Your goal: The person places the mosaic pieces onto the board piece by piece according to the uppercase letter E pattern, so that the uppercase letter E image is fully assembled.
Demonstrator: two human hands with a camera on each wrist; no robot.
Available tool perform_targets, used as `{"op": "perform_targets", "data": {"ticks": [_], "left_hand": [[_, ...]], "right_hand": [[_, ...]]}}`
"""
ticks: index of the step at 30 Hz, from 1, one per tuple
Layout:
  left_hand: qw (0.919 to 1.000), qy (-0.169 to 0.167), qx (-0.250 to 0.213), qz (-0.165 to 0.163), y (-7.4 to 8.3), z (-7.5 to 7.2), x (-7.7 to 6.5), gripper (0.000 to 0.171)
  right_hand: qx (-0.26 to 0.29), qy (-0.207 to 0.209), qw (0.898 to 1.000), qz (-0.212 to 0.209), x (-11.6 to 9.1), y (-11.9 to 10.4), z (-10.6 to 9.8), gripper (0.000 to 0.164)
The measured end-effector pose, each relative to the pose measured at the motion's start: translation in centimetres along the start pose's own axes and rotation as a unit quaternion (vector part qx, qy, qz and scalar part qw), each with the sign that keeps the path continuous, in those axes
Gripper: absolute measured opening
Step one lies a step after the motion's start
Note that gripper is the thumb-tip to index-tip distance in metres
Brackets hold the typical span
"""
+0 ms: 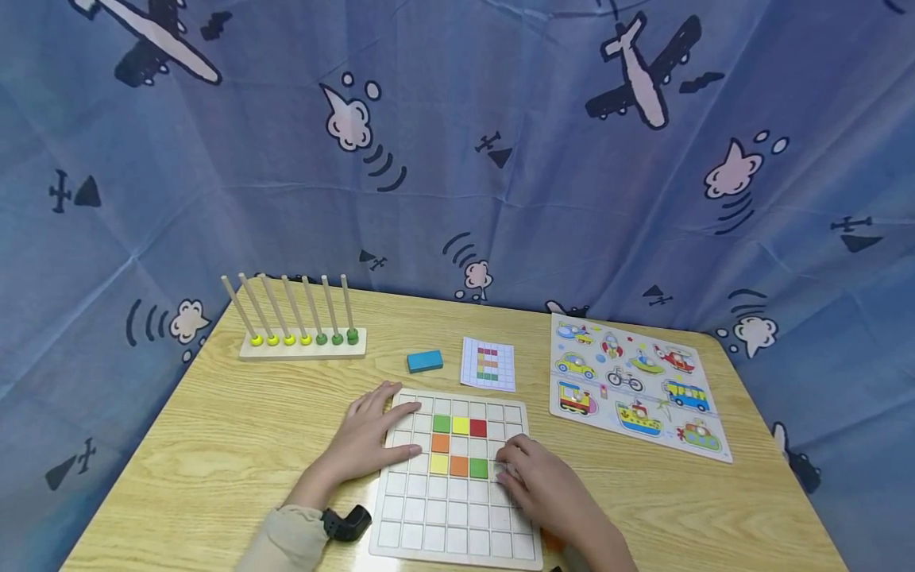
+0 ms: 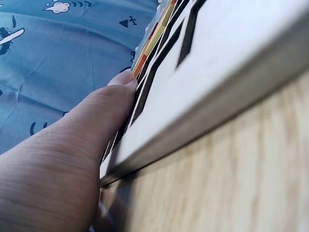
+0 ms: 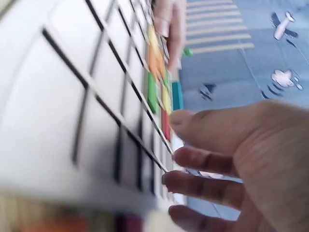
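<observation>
1. Looks like work with colour tiles (image 1: 460,427): lying in three short rows, above the middle of the grid board (image 1: 457,540). Setting down or picking up: cannot tell.
2. On the board's left side, left hand (image 1: 373,437): spread out, resting, grasping nothing. Maybe helping to keep the board still.
3. Over the board's right side, right hand (image 1: 539,477): loosely bent, nothing seen in its grasp, near the green tile (image 1: 479,469) of the lowest row.
4. Next, probably calls for a small pinch on one tile, lined up with a square.
5. Behind the board: blue block (image 1: 425,361) and paper card (image 1: 488,364) with little coloured squares. Farther left, peg rack (image 1: 303,351); off to the right, picture puzzle (image 1: 606,413).
6. In the way: right hand, hiding some squares. Under the wrist, bit of something orange (image 1: 552,543), mostly covered.
</observation>
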State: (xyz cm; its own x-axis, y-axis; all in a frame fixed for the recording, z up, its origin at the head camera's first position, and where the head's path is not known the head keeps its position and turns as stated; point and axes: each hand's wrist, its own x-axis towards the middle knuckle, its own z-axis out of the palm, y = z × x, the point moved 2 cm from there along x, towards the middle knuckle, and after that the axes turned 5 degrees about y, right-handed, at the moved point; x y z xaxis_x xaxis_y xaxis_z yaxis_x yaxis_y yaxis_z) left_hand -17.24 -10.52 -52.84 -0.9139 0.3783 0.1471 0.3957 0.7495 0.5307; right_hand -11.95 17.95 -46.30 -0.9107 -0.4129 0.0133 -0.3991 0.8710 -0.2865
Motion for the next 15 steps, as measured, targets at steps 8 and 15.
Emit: {"op": "perform_targets", "data": {"ticks": [8, 15], "left_hand": [[1.0000, 0.000, -0.005, 0.000, 0.1, -0.1, 0.0, 0.071], [1.0000, 0.000, -0.004, -0.001, 0.2, -0.2, 0.0, 0.070]], "right_hand": [[-0.037, -0.004, 0.995, 0.092, -3.0, 2.6, -1.9, 0.018], [-0.006, -0.062, 0.983, 0.172, -5.0, 4.8, -2.2, 0.026]]}}
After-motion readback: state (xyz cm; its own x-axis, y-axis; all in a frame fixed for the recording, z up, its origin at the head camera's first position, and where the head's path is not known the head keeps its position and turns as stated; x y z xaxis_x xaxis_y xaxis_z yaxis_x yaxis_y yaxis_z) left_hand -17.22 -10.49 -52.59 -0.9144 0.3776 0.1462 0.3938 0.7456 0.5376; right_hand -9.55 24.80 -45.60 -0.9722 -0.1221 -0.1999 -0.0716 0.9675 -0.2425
